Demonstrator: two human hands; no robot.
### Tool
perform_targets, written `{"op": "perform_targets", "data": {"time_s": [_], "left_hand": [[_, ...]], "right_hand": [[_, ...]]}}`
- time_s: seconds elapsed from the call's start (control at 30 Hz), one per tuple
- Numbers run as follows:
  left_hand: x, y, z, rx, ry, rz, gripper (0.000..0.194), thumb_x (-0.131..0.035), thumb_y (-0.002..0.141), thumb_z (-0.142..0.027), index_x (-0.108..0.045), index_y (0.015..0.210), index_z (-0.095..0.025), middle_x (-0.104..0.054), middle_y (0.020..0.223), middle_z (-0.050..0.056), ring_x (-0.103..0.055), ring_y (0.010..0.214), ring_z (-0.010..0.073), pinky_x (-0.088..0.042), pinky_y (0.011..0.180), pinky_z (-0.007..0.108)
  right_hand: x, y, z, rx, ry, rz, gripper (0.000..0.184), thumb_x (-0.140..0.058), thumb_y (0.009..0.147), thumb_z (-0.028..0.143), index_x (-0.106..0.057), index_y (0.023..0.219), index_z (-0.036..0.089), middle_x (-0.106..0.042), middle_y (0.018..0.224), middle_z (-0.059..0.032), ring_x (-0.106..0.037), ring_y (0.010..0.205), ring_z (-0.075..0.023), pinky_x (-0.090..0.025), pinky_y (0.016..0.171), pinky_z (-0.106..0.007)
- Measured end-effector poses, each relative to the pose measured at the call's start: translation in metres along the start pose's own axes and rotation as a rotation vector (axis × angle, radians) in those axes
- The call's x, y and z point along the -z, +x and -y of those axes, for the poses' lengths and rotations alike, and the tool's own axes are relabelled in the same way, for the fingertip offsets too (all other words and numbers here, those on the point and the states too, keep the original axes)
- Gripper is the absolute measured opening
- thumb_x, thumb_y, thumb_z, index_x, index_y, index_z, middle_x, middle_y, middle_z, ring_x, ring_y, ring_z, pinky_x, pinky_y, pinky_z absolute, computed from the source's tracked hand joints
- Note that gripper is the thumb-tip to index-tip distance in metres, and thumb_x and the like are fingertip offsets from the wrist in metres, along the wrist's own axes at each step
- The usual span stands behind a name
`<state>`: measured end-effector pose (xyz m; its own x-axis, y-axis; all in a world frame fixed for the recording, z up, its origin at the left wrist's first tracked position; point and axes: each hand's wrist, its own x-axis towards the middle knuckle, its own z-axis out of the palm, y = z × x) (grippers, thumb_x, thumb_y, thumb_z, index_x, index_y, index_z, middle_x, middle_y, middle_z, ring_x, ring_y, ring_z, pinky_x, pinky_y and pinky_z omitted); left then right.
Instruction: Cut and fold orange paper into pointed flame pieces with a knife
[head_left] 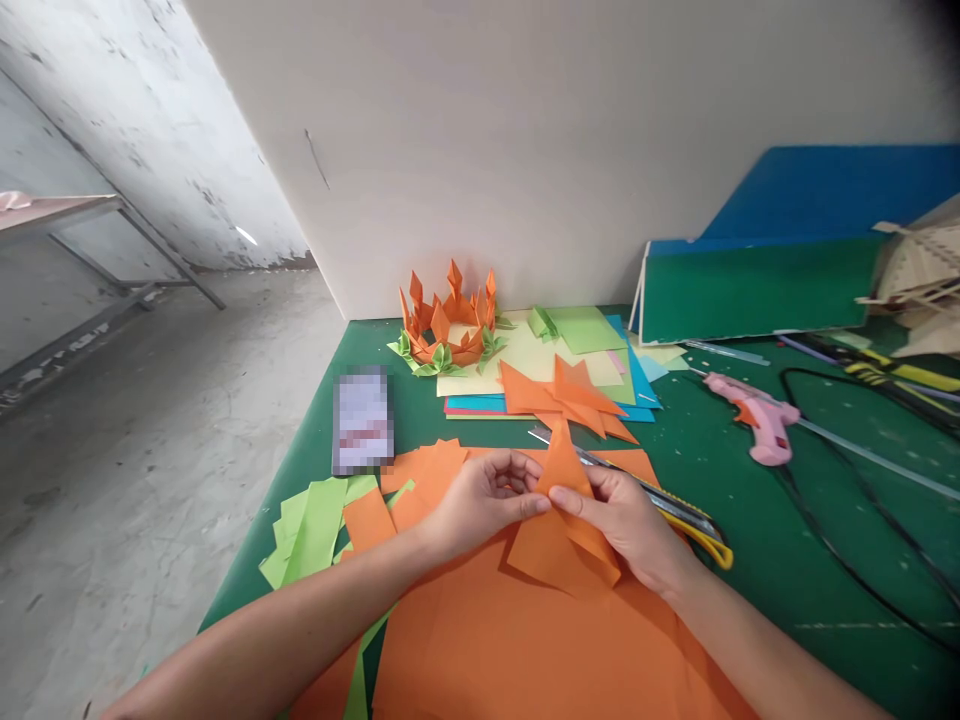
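Note:
My left hand and my right hand meet over a folded orange paper piece, both pinching it near its pointed top. The piece hangs above a large orange sheet on the green table. Behind it lie several folded orange units on a stack of coloured sheets. An orange paper crown with green leaves stands at the back.
A yellow utility knife lies just right of my right hand. A pink glue gun with its black cord sits further right. Green paper scraps and a phone lie left. A green and blue board leans at the back right.

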<state>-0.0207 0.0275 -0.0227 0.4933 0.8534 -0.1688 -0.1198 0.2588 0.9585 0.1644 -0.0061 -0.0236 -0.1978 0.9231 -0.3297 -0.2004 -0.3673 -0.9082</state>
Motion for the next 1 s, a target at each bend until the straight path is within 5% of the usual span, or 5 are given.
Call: {"op": "perform_targets", "data": {"time_s": [1.0], "left_hand": [[-0.006,-0.003,-0.011,-0.048,-0.047,-0.051,0.031,-0.083,0.07,-0.031,-0.059,0.084,-0.016,-0.059,0.082,-0.001,-0.056,0.077,0.0095,-0.047,0.074,0.024]], "right_hand": [[0.001,0.0,0.002,0.071,-0.108,0.018,0.038,-0.079,0.071,0.049,-0.076,0.099,0.024,-0.073,0.09,-0.0031,-0.066,0.086,-0.0243,-0.052,0.08,-0.036]]}}
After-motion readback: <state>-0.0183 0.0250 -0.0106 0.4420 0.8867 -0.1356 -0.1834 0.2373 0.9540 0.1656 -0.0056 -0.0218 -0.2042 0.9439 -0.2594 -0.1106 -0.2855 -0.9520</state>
